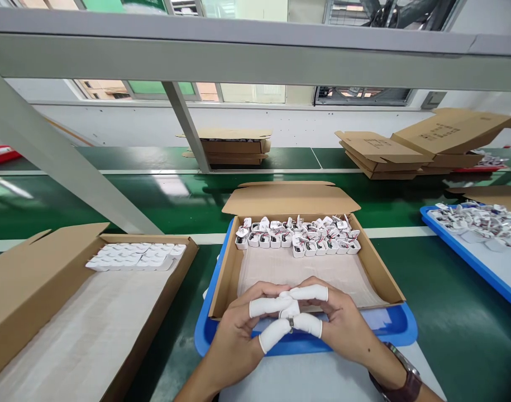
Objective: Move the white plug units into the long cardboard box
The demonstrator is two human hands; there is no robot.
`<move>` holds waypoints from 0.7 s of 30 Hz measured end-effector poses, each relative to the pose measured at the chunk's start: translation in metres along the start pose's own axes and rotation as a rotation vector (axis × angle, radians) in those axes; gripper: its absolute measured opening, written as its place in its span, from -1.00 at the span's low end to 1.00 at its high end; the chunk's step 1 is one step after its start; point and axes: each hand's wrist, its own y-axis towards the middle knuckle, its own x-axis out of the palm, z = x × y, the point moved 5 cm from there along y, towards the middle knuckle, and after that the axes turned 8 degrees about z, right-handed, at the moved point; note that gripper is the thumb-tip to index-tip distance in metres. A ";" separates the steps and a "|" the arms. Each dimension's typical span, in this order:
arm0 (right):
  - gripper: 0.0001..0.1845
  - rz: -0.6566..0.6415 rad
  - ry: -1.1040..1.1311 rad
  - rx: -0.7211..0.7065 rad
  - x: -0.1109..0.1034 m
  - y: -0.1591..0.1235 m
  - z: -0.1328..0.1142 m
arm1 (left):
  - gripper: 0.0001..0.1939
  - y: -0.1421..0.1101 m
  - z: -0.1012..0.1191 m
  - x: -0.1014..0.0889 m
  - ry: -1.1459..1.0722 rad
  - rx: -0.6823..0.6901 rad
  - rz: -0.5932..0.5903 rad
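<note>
Both my hands meet over the front edge of an open cardboard box (299, 201). My left hand (244, 321) and my right hand (343, 318) wear white covers on thumb and index finger. Pinched between those fingertips is a small white plastic housing (289, 309), mostly hidden, with a bit of dark metal at its lower side. In the box behind, rows of similar white housings (309, 247) with thin wires stand along the far end on a pale liner. The box sits on a blue tray (397, 329).
A second cardboard box (192, 251) at left holds rows of white parts (133, 257). At right, another blue tray (468, 254) carries a heap of wired white pieces (477, 220). A grey frame post (79, 156) slants at left; folded cartons (381, 151) lie at the back.
</note>
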 end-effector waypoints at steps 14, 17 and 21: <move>-0.68 0.011 0.052 0.073 0.000 0.001 -0.001 | -0.57 0.000 -0.001 -0.004 -0.042 0.004 -0.005; -0.68 0.019 0.049 0.110 -0.001 0.001 0.001 | -0.64 0.000 -0.002 -0.003 -0.045 -0.042 -0.010; -0.65 0.025 0.034 0.128 -0.002 0.002 0.002 | -0.63 0.000 -0.003 -0.002 -0.062 -0.058 0.028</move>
